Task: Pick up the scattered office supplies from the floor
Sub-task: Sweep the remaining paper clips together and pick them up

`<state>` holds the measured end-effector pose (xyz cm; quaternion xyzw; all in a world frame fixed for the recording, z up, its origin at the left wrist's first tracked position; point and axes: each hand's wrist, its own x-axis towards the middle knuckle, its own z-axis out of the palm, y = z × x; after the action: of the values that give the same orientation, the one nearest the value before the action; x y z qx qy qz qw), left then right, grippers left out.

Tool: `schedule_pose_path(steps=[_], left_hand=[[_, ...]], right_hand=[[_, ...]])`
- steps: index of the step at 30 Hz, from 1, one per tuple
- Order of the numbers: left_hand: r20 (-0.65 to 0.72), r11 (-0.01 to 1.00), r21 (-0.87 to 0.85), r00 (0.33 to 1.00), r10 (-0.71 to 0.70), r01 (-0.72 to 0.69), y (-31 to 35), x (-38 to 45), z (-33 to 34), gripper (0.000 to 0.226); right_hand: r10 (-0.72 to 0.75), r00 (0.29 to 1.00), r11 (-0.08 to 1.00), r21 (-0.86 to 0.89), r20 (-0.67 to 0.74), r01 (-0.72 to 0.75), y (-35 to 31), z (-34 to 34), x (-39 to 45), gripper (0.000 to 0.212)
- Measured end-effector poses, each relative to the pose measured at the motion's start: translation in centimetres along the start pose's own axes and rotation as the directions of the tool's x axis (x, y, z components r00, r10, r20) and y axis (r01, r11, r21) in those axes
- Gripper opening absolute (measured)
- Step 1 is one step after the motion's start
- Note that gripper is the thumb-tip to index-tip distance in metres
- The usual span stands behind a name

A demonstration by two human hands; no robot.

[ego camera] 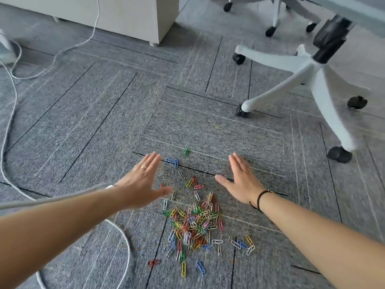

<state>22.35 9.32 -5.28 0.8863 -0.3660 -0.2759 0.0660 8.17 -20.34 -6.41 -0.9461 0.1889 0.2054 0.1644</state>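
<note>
Paperclips (194,224) are heaped on the carpet (83,122), the pile lying toward 6 o'clock from both hands. The left hand (139,184) is held at 10 o'clock of the pile, the right hand (241,184) at 2 o'clock; both are spread flat, fingers straight, nothing held. Neither is judged clearly nearer. Strays beyond the fingertips, at 12 o'clock, are noted; an inward, backward sweep is indicated.

both forearms (312,226) cut off by the lower edge. chair base (312,76) blurred, its seat out of view. cabinet (125,15) top cut off. cable (12,113) runs past the left edge.
</note>
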Motion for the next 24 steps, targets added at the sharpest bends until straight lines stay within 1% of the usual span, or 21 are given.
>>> schedule_pose_path(steps=[2,3,4,6,9,11,15,17,19,21,24], left_hand=[[-0.003,0.998,-0.022,0.998,-0.059,0.059,-0.6,1.2,-0.2,0.116],[0.003,0.995,-0.038,0.996,-0.088,0.088,-0.8,1.6,-0.2,0.118],[0.012,0.994,-0.036,0.995,-0.103,0.104,-1.0,2.1,-0.1,0.120],[0.026,0.995,-0.007,0.995,-0.098,0.098,-1.4,2.7,0.1,0.119],[0.010,0.998,0.006,0.998,-0.060,0.060,-1.5,3.6,0.5,0.114],[-0.006,1.000,0.019,1.000,-0.020,0.020,-1.3,4.2,0.5,0.111],[-0.026,0.994,0.094,0.998,0.062,-0.059,-0.5,5.7,0.4,0.106],[-0.040,0.992,0.094,0.995,0.091,-0.086,0.5,6.6,0.3,0.108],[-0.051,0.992,0.081,0.994,0.096,-0.092,1.6,7.3,0.3,0.110],[-0.044,0.991,0.089,0.994,0.102,-0.098,2.1,7.9,0.4,0.109],[-0.012,0.981,0.104,0.986,0.165,-0.163,2.7,8.4,0.4,0.107]], right_hand=[[0.017,1.000,0.999,-0.052,0.003,-0.017,-0.4,0.3,1.1,0.106],[0.000,1.000,0.996,-0.091,0.007,0.000,-0.8,0.6,1.3,0.107],[-0.035,0.999,0.992,-0.121,0.014,0.036,-1.4,1.1,1.3,0.107],[-0.164,0.985,0.974,-0.154,0.044,0.169,-3.1,2.4,0.3,0.104],[-0.381,0.918,0.904,-0.166,0.106,0.395,-5.1,4.1,-2.2,0.103],[-0.478,0.865,0.850,-0.167,0.153,0.499,-5.6,4.7,-3.7,0.103],[-0.576,0.779,0.766,-0.168,0.249,0.620,-5.8,5.4,-5.7,0.100],[-0.601,0.753,0.748,-0.142,0.269,0.648,-5.7,5.0,-6.4,0.100],[-0.594,0.765,0.764,-0.122,0.250,0.633,-5.1,4.6,-7.0,0.099],[-0.545,0.825,0.823,-0.095,0.147,0.560,-4.3,4.6,-7.7,0.097],[-0.350,0.936,0.935,0.054,-0.027,0.351,-1.4,5.0,-9.2,0.095]])
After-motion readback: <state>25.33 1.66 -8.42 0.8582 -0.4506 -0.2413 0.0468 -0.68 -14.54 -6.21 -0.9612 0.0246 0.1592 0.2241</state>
